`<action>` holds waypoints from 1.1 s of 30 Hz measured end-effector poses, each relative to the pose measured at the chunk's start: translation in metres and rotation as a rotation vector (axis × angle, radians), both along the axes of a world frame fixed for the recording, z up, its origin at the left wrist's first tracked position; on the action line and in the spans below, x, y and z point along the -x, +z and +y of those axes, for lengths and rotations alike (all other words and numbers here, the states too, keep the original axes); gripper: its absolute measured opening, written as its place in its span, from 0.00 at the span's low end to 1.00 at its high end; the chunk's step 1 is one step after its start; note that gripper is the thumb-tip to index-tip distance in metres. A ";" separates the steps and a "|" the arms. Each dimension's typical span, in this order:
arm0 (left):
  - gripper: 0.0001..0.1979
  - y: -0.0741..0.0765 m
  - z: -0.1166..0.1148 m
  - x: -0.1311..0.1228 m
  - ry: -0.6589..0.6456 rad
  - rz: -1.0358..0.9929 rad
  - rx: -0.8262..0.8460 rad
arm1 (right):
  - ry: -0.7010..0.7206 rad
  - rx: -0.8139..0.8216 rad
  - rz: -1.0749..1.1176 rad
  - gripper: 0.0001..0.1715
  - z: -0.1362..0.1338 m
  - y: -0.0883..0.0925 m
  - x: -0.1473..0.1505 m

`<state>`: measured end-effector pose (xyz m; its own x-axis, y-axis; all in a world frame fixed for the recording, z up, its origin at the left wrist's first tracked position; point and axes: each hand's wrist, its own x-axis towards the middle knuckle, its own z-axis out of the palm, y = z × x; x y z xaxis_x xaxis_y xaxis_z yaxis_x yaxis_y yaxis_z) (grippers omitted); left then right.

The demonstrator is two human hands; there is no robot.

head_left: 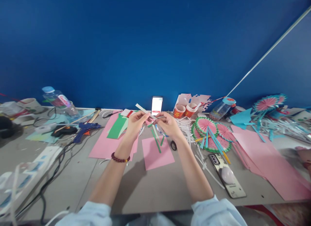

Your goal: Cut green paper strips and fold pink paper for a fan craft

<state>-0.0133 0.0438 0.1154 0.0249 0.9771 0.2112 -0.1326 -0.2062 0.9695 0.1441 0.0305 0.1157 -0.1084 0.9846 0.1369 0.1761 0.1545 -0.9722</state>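
Observation:
My left hand (136,124) and my right hand (168,124) are raised together above the grey table (145,187), both pinching thin paper strips (145,111) of white, green and pink. A white strip sticks up and left from my left fingers. Green strips (156,143) hang down over a small pink paper square (156,154) lying below my hands. A beaded bracelet (120,159) circles my left wrist.
Pink and green sheets (114,132) lie left of the hands. Watermelon paper fans (210,133), a phone (227,175) and large pink sheets (269,164) lie on the right. Two paper cups (184,111), a standing phone (156,105), a glue gun (85,128), a bottle (58,101) and cables sit farther back and left.

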 end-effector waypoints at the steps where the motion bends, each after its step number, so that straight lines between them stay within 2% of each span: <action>1: 0.13 0.000 0.000 0.000 -0.008 -0.008 -0.004 | -0.001 0.000 -0.001 0.11 0.000 0.000 0.000; 12: 0.12 0.001 -0.001 -0.001 -0.054 -0.058 0.026 | 0.002 -0.005 -0.019 0.13 0.001 -0.001 -0.004; 20: 0.12 -0.001 0.001 0.000 -0.074 -0.104 0.025 | 0.029 0.048 0.035 0.13 -0.001 0.005 -0.004; 29: 0.13 -0.005 0.003 -0.002 -0.091 -0.061 -0.020 | -0.010 -0.019 0.003 0.11 -0.003 0.005 -0.005; 33: 0.13 -0.009 0.004 -0.002 -0.064 0.065 -0.037 | -0.002 -0.043 -0.009 0.10 -0.001 0.002 -0.005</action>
<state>-0.0118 0.0482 0.1064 0.1016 0.9647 0.2431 -0.0836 -0.2352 0.9684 0.1489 0.0295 0.1178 -0.1076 0.9782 0.1778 0.1850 0.1954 -0.9631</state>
